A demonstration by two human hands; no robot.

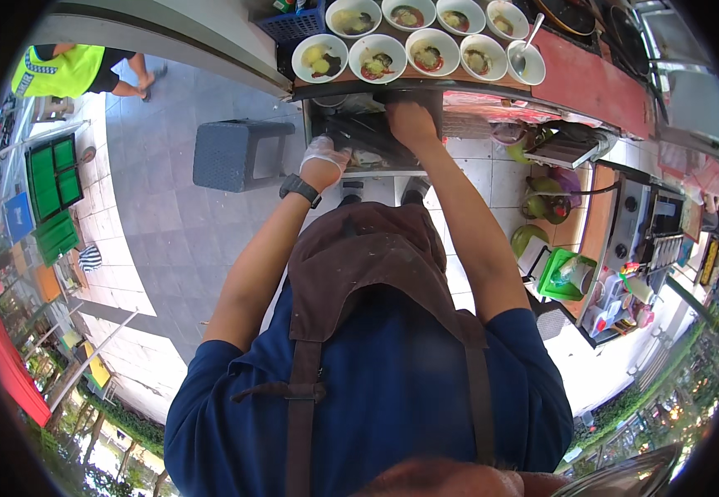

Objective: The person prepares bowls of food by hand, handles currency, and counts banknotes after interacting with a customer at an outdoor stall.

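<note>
An open drawer (390, 169) extends below the counter, directly in front of me. My left hand (324, 163), in a clear plastic glove, is at the drawer's near left corner with its fingertips inside. Bare and curled, my right hand (411, 126) reaches into the drawer's right side against something black; its fingers are hidden. Dark items (359, 132), perhaps black plastic, lie between the hands. On the counter above stand two rows of white bowls, among them a front bowl (377, 59) with red sauce and pale and dark seasonings. A metal spoon (534, 31) leans in the rightmost bowl.
A grey plastic stool (229, 155) stands on the floor to the left of the drawer. A blue basket (294, 26) sits at the counter's left end. Pans (567, 15) rest at the back right. Farther right are a green tray (564, 276) and a steel stove (630, 217). A person in a yellow vest (64, 71) is at upper left.
</note>
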